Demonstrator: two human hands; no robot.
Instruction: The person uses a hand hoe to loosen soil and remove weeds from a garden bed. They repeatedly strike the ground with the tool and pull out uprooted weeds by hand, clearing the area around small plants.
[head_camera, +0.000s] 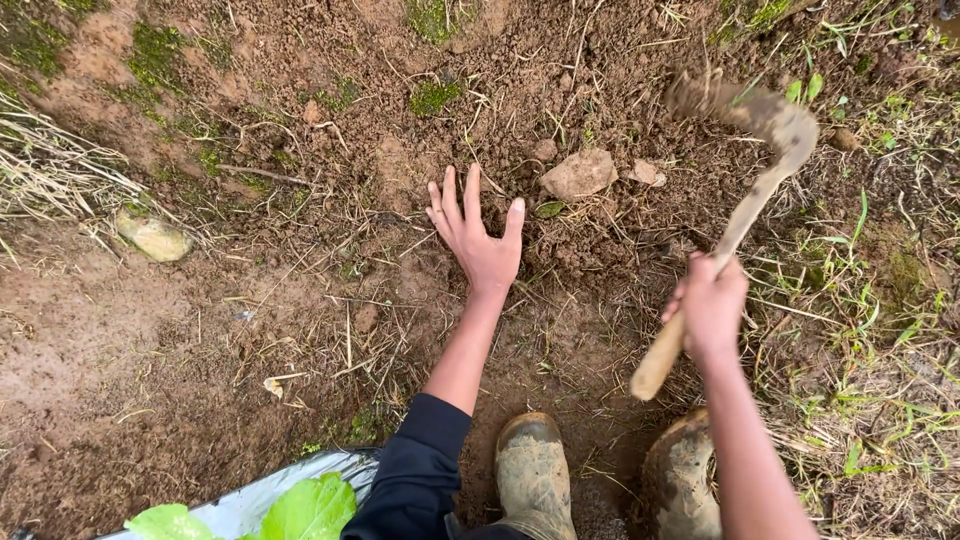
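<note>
The right hand (710, 305) grips the hoe (745, 205), whose long axis runs up-right, its blade raised right of the spread left hand (480, 240) on soil (380, 150).

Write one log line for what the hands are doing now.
left hand: open, spread over loose soil | right hand: grips raised hoe | stone: ahead | muddy boots: below

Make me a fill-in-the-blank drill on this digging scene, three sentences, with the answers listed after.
1. The right hand grips the wooden handle of a muddy ____.
2. The left hand is spread ____ over the loose soil, holding nothing.
3. The pale stone lies between the left hand and the tool's ____.

Missing words: hoe; open; blade
</note>
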